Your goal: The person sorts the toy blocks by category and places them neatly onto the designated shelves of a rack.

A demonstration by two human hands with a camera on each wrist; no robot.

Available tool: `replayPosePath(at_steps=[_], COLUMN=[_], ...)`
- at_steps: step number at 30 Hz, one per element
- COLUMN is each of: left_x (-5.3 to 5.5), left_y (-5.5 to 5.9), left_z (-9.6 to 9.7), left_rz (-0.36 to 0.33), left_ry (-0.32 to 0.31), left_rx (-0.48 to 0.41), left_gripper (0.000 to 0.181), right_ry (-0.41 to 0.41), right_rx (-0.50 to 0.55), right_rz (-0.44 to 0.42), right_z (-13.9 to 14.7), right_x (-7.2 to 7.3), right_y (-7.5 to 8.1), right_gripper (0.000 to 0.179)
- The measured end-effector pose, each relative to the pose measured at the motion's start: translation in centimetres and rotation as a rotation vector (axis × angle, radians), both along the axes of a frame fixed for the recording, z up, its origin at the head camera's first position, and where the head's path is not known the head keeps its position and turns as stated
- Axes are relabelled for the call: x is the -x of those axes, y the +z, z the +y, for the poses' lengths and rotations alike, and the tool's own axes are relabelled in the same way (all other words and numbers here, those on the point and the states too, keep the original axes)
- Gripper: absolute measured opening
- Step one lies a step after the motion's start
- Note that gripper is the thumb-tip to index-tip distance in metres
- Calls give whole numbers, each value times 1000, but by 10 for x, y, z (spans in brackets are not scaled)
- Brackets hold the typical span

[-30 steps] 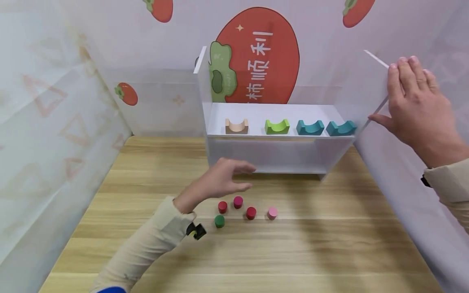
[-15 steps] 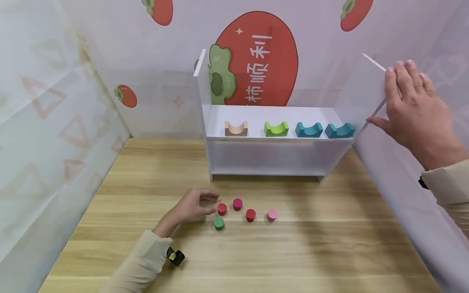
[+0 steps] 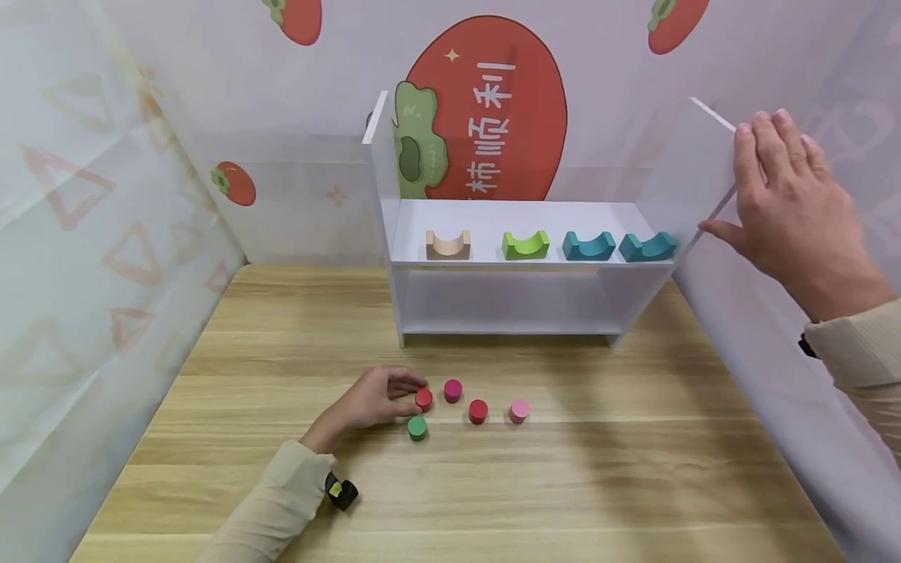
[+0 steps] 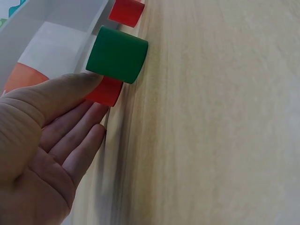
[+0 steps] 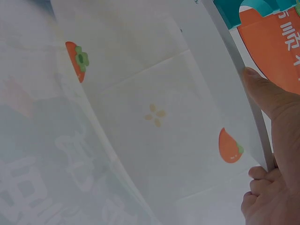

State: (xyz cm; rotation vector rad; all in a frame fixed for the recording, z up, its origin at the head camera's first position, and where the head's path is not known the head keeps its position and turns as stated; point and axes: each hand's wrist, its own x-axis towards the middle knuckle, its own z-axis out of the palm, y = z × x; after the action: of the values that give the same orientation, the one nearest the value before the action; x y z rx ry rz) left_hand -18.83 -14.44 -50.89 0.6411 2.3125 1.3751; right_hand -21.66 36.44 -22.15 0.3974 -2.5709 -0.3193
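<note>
My left hand point(image 3: 369, 399) is low over the table, thumb and fingers around a small red cylinder block point(image 3: 424, 400). In the left wrist view the thumb tip meets this red block, partly hidden behind a green cylinder block point(image 4: 117, 54). Magenta point(image 3: 453, 390), dark red point(image 3: 478, 411) and pink point(image 3: 518, 410) cylinders stand just to the right. At the upper right, my right hand point(image 3: 802, 203) grips the edge of the white shelf's right side panel point(image 3: 686, 172). Its thumb point(image 5: 265, 89) lies on one side of the panel, its fingers on the other.
The white two-level shelf point(image 3: 507, 324) stands at the back of the wooden table point(image 3: 528, 500). On its upper board sit curved blocks: beige point(image 3: 447, 249), lime green point(image 3: 525, 248) and two teal point(image 3: 588, 249). Printed cloth walls enclose the table.
My left hand has come down and left from in front of the shelf to the red cylinder, its fingers moving in around it. The right hand stays on the panel.
</note>
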Motion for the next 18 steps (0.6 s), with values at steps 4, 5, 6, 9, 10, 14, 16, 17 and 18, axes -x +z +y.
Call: replayPosePath(at_steps=[4, 5, 6, 9, 10, 14, 16, 17, 18], left_x=[1, 1, 1, 3, 4, 11, 16, 18, 20], left_y=[1, 1, 2, 3, 3, 9, 14, 17, 20], left_z=[2, 2, 2, 3, 4, 10, 14, 17, 20], left_rz=[5, 7, 9, 16, 19, 38, 66, 81, 97], left_ry=[-17, -20, -21, -5, 7, 86, 125, 148, 168], left_rx=[-5, -4, -4, 2, 3, -21, -37, -43, -51], left_gripper=[37, 35, 34, 33, 33, 34, 33, 32, 31], right_ry=[9, 9, 9, 16, 19, 13, 9, 6, 7], right_rx=[6, 8, 8, 17, 19, 21, 24, 23, 24], right_rz=[6, 5, 4, 6, 8, 12, 11, 11, 13], right_z=[0, 0, 0, -1, -1, -2, -2, -2, -2], right_x=[0, 0, 1, 1, 1, 1, 1, 1, 0], right_y=[0, 1, 1, 1, 1, 1, 1, 1, 1], right_gripper=[117, 117, 117, 116, 117, 117, 117, 117, 117])
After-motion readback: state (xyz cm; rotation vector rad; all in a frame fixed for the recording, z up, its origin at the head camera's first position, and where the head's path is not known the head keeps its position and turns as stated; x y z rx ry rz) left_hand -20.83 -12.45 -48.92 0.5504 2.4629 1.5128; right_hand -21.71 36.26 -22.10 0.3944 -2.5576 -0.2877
